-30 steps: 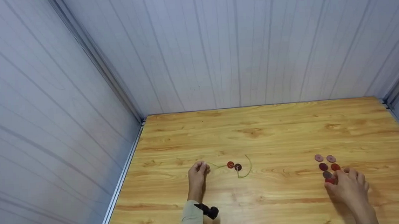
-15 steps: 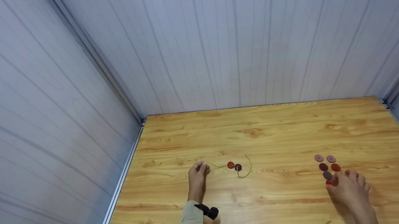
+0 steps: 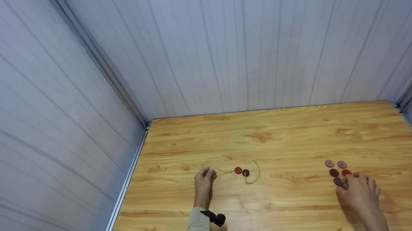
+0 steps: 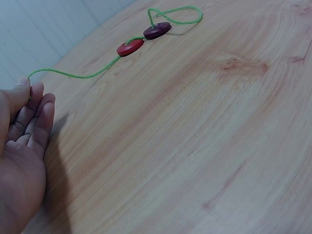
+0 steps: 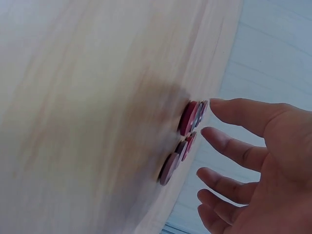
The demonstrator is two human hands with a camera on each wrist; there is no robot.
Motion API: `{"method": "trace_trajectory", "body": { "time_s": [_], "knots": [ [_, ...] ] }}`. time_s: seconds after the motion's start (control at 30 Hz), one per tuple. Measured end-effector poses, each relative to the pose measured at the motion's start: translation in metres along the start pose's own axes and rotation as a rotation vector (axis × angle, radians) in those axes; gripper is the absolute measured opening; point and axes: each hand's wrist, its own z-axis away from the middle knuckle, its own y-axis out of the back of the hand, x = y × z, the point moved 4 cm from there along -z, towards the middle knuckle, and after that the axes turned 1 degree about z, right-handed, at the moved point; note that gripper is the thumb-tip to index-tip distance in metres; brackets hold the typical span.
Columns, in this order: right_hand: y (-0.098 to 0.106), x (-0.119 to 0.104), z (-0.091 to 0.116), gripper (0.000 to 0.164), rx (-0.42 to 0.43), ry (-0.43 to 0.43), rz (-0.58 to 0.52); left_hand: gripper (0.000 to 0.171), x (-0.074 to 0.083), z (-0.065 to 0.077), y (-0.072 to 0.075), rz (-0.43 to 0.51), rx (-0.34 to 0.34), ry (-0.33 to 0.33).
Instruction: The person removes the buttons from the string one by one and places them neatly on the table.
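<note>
My left hand [image 3: 204, 179] pinches one end of a green cord [image 4: 78, 76] between thumb and forefinger. The cord runs through a red button [image 4: 130, 47] and a dark maroon button [image 4: 157, 30], both lying on the table; its other end curls loosely beyond them. On the right, my right hand [image 3: 360, 191] hovers at a small group of buttons, thumb and fingers apart. In the right wrist view a red button [image 5: 189, 118] and a mauve button [image 5: 169, 168] lie closest to the camera, with nothing visible between the fingers. The hand hides part of the group in the head view.
Two pink buttons [image 3: 329, 163] lie at the back of the group, with a maroon button [image 3: 334, 172] and a grey button [image 3: 338, 181] before them. White panel walls [image 3: 244, 47] bound the wooden table [image 3: 284, 142]. A black wrist mount [image 3: 216, 218] sticks out from the left sleeve.
My right hand shifts slightly near the front of the group; the front red button, visible earlier, is now hidden in the head view. The left hand and cord stay still.
</note>
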Motion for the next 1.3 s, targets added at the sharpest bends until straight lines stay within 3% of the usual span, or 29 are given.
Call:
{"method": "trace_trajectory", "body": {
  "time_s": [0.23, 0.47, 0.7, 1.0, 1.3],
  "knots": [
    [0.0, -0.022, -0.002, 0.03, 0.082, 0.058, -0.009, 0.018, 0.0, -0.001, 0.0, -0.009, 0.021, 0.016],
    [-0.009, -0.05, -0.008, 0.035, 0.092, 0.125, -0.069, 0.016, 0.0, -0.001, 0.0, -0.023, 0.038, 0.009],
    [-0.022, -0.087, -0.017, 0.033, 0.205, 0.247, -0.092, 0.018, 0.0, 0.0, 0.0, -0.014, 0.041, 0.026],
    [-0.045, -0.127, -0.025, 0.034, 0.16, 0.297, -0.141, 0.017, -0.001, 0.001, -0.001, 0.015, 0.007, 0.026],
    [-0.07, -0.155, -0.031, 0.033, 0.14, 0.355, -0.21, 0.012, -0.002, -0.002, -0.002, 0.039, 0.022, 0.03]
  ]
}}
